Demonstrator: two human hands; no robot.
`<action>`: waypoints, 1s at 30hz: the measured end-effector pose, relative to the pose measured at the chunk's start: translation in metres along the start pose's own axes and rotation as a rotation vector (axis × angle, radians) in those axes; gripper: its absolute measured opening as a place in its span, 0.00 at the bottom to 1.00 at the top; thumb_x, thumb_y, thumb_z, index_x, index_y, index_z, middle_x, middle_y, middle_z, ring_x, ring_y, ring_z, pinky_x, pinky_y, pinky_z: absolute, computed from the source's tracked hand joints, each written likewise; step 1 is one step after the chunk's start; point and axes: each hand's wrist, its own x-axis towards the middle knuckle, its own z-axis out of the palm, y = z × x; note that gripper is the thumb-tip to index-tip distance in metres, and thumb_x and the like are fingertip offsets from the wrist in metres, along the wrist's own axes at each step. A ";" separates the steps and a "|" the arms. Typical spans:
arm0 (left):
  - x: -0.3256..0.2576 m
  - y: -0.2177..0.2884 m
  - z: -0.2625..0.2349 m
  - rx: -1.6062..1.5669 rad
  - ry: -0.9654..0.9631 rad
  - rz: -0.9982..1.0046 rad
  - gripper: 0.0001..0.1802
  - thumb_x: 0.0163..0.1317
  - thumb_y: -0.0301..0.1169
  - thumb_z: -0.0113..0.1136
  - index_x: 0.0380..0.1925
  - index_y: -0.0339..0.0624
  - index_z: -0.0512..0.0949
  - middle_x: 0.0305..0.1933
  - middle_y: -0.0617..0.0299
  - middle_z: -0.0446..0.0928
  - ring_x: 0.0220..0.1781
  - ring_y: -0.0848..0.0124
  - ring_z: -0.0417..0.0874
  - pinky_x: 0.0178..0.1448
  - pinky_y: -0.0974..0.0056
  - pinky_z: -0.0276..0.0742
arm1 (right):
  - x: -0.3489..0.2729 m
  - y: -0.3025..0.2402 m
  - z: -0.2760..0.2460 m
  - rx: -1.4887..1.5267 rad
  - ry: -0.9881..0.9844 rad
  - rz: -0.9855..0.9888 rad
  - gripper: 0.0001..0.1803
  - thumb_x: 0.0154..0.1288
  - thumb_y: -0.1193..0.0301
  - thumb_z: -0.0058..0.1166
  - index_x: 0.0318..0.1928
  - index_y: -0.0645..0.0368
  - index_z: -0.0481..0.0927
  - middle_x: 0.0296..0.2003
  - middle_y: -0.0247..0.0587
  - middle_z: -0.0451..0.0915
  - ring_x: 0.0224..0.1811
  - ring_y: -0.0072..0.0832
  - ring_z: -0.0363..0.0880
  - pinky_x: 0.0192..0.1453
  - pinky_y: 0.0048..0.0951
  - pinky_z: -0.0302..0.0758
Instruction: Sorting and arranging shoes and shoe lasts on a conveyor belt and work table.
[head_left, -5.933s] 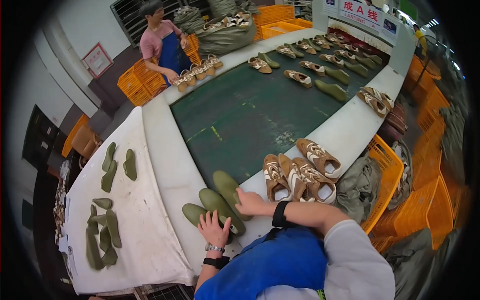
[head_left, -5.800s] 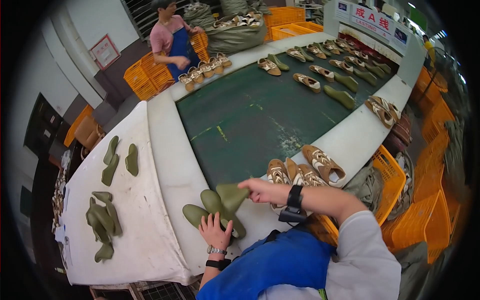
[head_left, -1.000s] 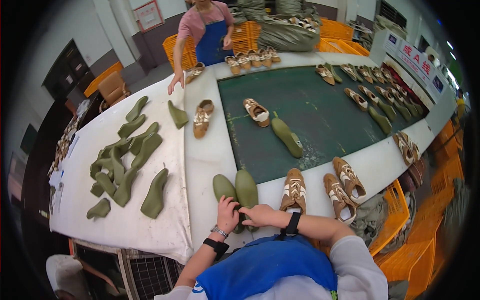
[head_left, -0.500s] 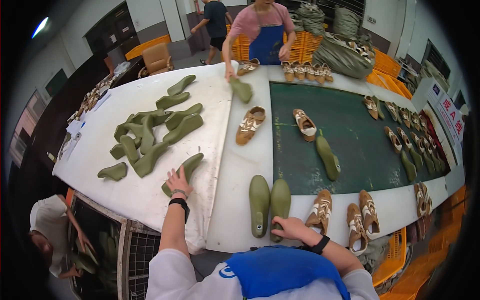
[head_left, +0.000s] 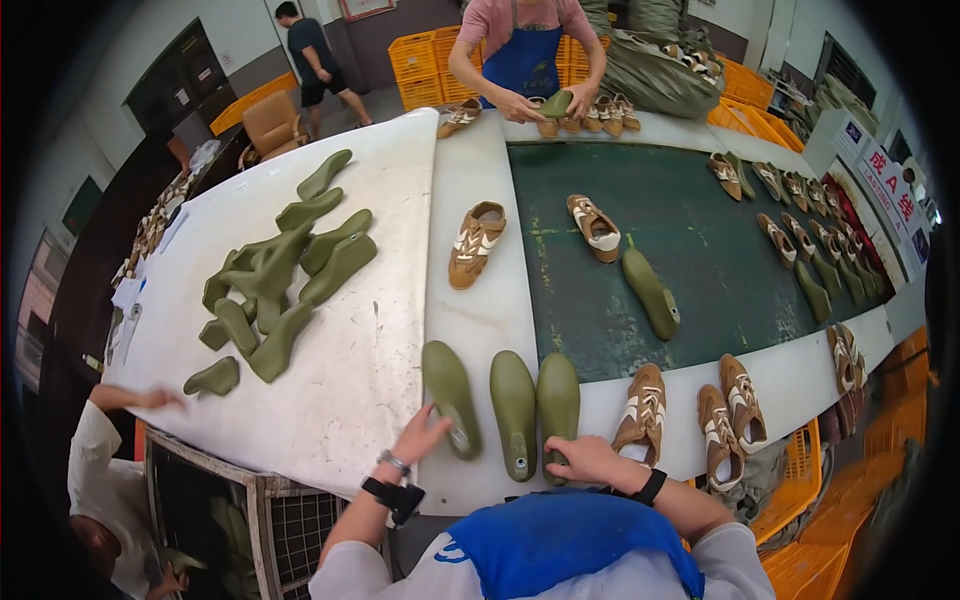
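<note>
Three green shoe lasts lie side by side on the white table strip in front of me. My left hand has its fingers at the heel edge of the leftmost shoe last, whose heel end is slightly blurred. In the middle, a second last lies untouched. My right hand grips the heel end of the rightmost last. Right of that hand stands a brown-and-white sneaker, with a pair of sneakers beyond it.
A pile of green lasts covers part of the white table. Sneakers and lasts stand on the green mat. Opposite, a co-worker holds a last; another person bends over a bin at lower left.
My left hand has brought a last rightward from the white table to beside the other two. My right hand stays on its last. The co-worker opposite has lifted a last into both hands.
</note>
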 end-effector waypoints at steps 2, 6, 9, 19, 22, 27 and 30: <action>0.002 0.022 0.033 0.310 0.132 0.286 0.44 0.53 0.55 0.58 0.59 0.31 0.60 0.58 0.34 0.64 0.61 0.43 0.65 0.66 0.52 0.58 | 0.000 0.004 0.006 -0.017 0.009 0.023 0.19 0.58 0.52 0.51 0.45 0.46 0.70 0.24 0.48 0.78 0.27 0.49 0.78 0.32 0.47 0.73; 0.032 0.076 0.026 0.414 -0.284 0.145 0.45 0.50 0.56 0.60 0.61 0.39 0.60 0.58 0.35 0.64 0.63 0.42 0.62 0.65 0.48 0.58 | -0.001 0.008 0.005 -0.008 0.043 0.073 0.19 0.59 0.51 0.50 0.45 0.47 0.70 0.23 0.49 0.78 0.26 0.50 0.77 0.31 0.47 0.73; 0.115 0.083 0.008 0.685 -0.029 0.284 0.44 0.48 0.56 0.62 0.61 0.44 0.61 0.57 0.40 0.66 0.62 0.46 0.64 0.62 0.49 0.62 | -0.004 0.004 -0.001 -0.012 0.013 0.095 0.20 0.58 0.51 0.50 0.45 0.48 0.69 0.23 0.49 0.79 0.27 0.48 0.79 0.30 0.46 0.74; 0.343 0.061 0.026 0.458 0.306 -0.014 0.37 0.49 0.30 0.57 0.61 0.43 0.56 0.47 0.42 0.71 0.46 0.46 0.75 0.52 0.51 0.73 | 0.001 0.013 -0.004 0.117 -0.120 0.078 0.21 0.61 0.50 0.48 0.48 0.46 0.67 0.24 0.49 0.79 0.28 0.50 0.78 0.30 0.48 0.73; 0.323 0.071 0.025 0.487 0.057 0.240 0.27 0.47 0.25 0.55 0.52 0.46 0.70 0.41 0.44 0.77 0.45 0.48 0.77 0.50 0.53 0.74 | 0.000 0.022 0.003 0.222 -0.104 0.018 0.28 0.63 0.52 0.47 0.61 0.41 0.58 0.23 0.51 0.77 0.27 0.51 0.77 0.30 0.48 0.73; 0.215 0.123 -0.005 0.374 -0.134 0.577 0.21 0.43 0.18 0.52 0.40 0.44 0.79 0.39 0.50 0.79 0.42 0.53 0.80 0.49 0.59 0.75 | -0.011 0.022 -0.053 0.192 0.218 0.045 0.34 0.59 0.59 0.53 0.65 0.42 0.57 0.38 0.51 0.76 0.36 0.46 0.77 0.37 0.42 0.74; 0.137 0.187 -0.027 0.196 -0.165 0.587 0.21 0.41 0.14 0.49 0.38 0.40 0.79 0.39 0.53 0.79 0.41 0.55 0.79 0.48 0.59 0.76 | -0.023 0.020 -0.090 -0.128 0.789 -0.122 0.38 0.49 0.64 0.63 0.62 0.45 0.62 0.58 0.52 0.62 0.56 0.49 0.65 0.54 0.43 0.68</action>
